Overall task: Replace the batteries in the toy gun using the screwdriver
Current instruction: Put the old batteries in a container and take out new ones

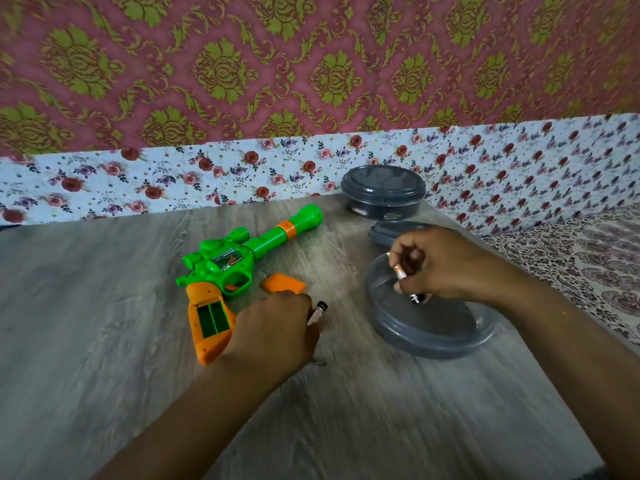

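Two bare hands work over a grey wood-grain worktop (104,341). Nearest, the left hand (273,332) curls its fingers round a battery (317,311), one end poking out past the knuckles, just beside the toy gun's grip, probably ready to load it. The right hand (440,266) hovers over a shallow grey dish (433,336) and pinches what look like two more batteries (403,273), likely sorting old cells from fresh; blur hides which.

Left of the hands lies the green and orange toy gun (239,261), flat on its side, its battery bay (211,318) open and seemingly empty. The orange bay cover (282,283) rests just beside the trigger, off and out of the way.

Farther back sit a grey lid (384,233) and a closed round grey container (382,195) against the floral wall. No screwdriver is clearly visible. Nothing blocks the open bay.
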A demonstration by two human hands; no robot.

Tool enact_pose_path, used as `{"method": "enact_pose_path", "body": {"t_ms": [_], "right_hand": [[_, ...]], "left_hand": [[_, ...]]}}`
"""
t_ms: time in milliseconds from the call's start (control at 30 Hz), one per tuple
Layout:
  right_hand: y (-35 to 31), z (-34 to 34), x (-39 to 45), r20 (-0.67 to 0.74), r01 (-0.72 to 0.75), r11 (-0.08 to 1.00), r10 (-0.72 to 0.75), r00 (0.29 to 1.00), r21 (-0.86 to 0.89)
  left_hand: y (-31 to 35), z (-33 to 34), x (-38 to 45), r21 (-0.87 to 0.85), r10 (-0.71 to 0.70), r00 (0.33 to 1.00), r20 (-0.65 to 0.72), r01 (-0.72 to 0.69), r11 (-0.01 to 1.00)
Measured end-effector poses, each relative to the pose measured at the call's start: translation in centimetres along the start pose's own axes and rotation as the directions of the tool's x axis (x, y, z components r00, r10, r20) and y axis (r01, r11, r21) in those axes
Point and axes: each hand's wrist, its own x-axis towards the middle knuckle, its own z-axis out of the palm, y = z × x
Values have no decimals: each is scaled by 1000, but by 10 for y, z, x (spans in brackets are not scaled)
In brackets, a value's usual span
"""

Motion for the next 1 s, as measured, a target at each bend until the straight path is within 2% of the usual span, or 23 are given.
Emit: {"method": "enact_pose_path", "body": {"t_ms": [133,233,467,867,1000], "right_hand": [[-42,24,-13,92,222,975,-220,971,-12],[-57,53,-13,175,288,950,-265,948,-120],[-48,92,5,104,148,931,-120,987,-335],[-49,94,1,52,16,948,0,999,-317],[-47,96,-5,3,23,953,-24,1000,-302]], "left_hand": [[3,4,-1,63,-37,999,11,37,997],[1,5,-3,71,-26,1000,9,25,997],[2,4,-9,78,0,1000,-27,2,997],[1,5,-10,55,-5,999,-35,7,998],[-1,8,-9,42,5,999,-49,-3,999]]}}
